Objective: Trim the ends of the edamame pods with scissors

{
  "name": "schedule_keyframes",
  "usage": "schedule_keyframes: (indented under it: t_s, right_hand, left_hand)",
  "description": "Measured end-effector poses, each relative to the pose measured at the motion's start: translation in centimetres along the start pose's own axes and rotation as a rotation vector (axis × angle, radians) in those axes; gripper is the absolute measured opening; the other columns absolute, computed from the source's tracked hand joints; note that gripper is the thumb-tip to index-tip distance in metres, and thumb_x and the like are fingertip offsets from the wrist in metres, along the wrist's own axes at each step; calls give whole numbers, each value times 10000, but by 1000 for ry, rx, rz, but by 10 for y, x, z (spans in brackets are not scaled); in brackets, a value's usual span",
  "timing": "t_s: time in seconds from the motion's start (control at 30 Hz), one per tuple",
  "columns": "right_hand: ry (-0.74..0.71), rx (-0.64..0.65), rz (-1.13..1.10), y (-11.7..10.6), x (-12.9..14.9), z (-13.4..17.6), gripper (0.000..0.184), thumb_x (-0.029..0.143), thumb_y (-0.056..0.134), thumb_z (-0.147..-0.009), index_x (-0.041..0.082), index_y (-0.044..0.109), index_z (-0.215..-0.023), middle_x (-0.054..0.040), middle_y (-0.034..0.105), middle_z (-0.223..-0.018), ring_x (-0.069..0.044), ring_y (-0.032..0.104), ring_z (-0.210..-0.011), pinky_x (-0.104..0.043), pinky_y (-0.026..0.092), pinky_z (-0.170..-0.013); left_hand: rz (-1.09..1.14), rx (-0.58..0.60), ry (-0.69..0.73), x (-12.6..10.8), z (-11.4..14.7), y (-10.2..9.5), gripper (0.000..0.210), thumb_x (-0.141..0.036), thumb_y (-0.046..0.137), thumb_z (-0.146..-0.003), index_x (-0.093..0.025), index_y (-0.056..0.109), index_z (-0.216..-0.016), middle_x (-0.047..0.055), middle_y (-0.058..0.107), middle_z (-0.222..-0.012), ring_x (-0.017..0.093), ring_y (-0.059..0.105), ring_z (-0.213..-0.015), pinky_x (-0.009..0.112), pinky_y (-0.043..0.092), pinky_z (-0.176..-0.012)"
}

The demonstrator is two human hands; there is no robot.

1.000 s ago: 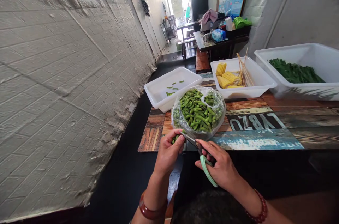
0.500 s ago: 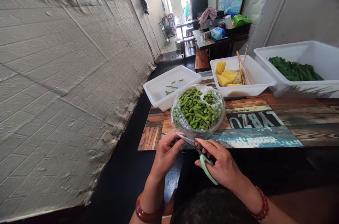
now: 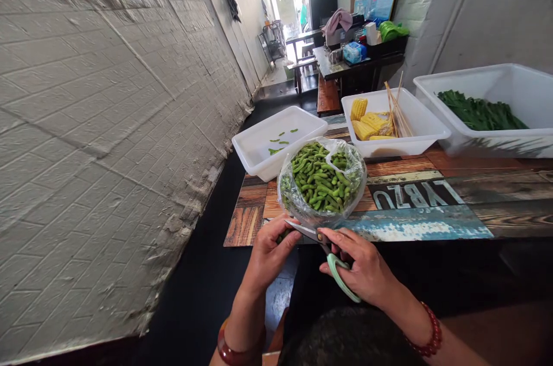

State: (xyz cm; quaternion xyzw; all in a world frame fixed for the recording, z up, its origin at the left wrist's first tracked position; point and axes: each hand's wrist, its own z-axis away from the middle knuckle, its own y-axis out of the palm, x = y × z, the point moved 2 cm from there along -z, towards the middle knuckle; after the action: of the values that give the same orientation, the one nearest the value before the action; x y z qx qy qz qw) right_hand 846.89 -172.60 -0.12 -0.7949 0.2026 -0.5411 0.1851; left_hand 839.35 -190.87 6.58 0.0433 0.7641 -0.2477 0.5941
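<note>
My left hand is closed in a pinch on an edamame pod, mostly hidden by the fingers. Green-handled scissors are in my right hand, with its fingers wrapped about the handle and pivot. Their blades point left and reach the fingertips of my left hand, close to the pod. Just beyond both hands, a clear plastic bag full of edamame pods rests on the table's near edge. Behind it, a white tray holds several loose pods.
A white bin with corn cobs and wooden skewers stands right of the bag. Farther right, another white bin holds leafy greens. The wood-patterned tabletop ends near my hands. A brick-patterned wall runs along the left.
The view has shifted very slightly. My hands, the scissors and the pod keep nearly the same positions, with the scissors' handle a touch lower and to the right.
</note>
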Motion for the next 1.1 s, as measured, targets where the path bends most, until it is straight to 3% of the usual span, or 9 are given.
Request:
schedule_keyframes:
  t_s: [0.37,0.47,0.63,0.73,0.97,1.1]
  right_hand:
    - [-33,-24,18,2,-6,-2,530,223,732,-799,233,585,-1307,-41,641,-896,-162,617,-715,-285,566,-686]
    - [-10,-50,-49,8,-8,-1,484,249,722,-809,238,615,-1281,-56,694,-934,-167,654,-708,-284,589,-682]
    - [106,-171,-139,17,-12,2,413,304,697,-825,233,660,-1230,-88,739,-1075,-213,722,-833,-329,610,-775]
    - [130,-212,-146,17,-12,3,407,303,698,-815,212,672,-1211,-96,739,-1090,-227,723,-889,-346,600,-828]
    - [119,-105,-121,16,-2,2,562,189,718,-745,238,610,-1294,-46,677,-943,-168,655,-752,-271,587,-650]
    - [94,-65,-133,18,2,2,607,161,711,-745,264,574,-1327,-42,647,-980,-159,629,-779,-260,580,-659]
  left_hand:
    - [-4,36,6,3,-1,-1,138,-271,639,-863,-177,720,-804,56,666,-808,188,568,-766,268,421,-722]
    - [37,-6,-37,8,0,0,132,-282,663,-845,-169,707,-794,54,651,-813,176,552,-769,259,414,-717]
    - [360,-188,-253,23,3,6,201,-332,724,-785,-178,622,-862,-35,528,-680,68,405,-529,185,315,-504]
    - [581,-228,-327,26,3,12,264,-341,732,-761,-198,531,-854,-83,483,-604,23,274,-408,163,206,-421]
    - [708,-294,-338,22,3,15,286,-336,735,-737,-176,547,-882,-40,609,-622,8,302,-378,163,187,-416]
    - [716,-306,-329,22,3,18,287,-324,775,-713,-162,580,-846,-44,584,-622,2,312,-391,166,177,-420]
